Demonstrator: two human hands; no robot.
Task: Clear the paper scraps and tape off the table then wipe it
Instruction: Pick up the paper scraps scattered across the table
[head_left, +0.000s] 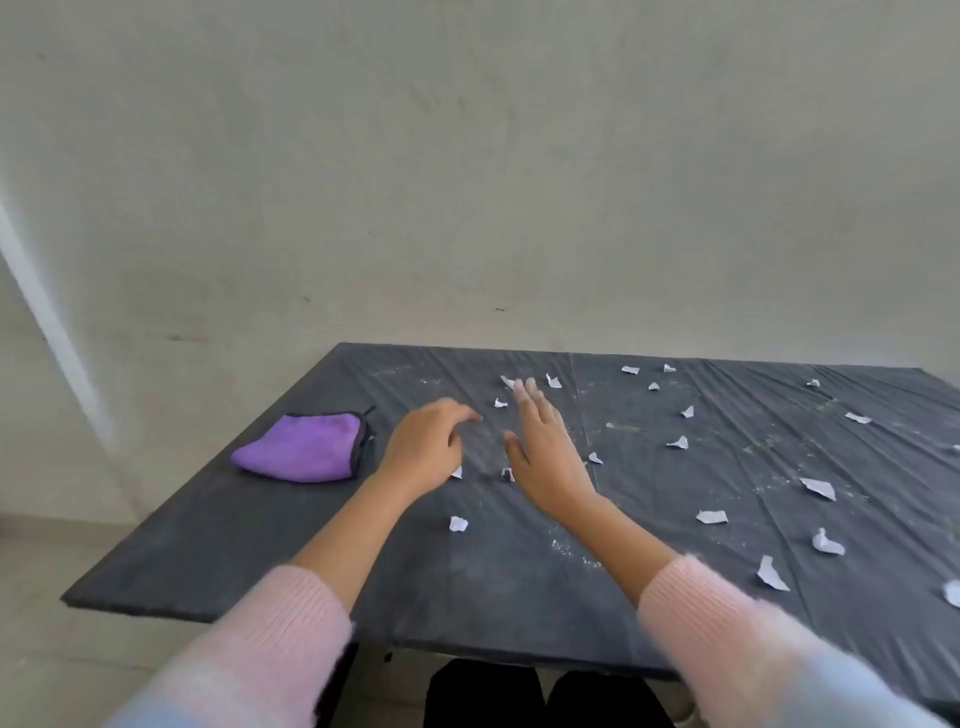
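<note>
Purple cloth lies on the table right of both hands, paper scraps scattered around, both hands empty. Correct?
Not quite. The head view shows the purple cloth left of both hands, beyond the left hand; the right hand is farther off. The paper scraps and empty hands are correct.

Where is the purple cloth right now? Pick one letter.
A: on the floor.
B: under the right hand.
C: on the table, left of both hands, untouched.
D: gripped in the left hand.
C: the purple cloth lies on the black table, to the left of the left hand and the right hand, and neither touches it.
</note>
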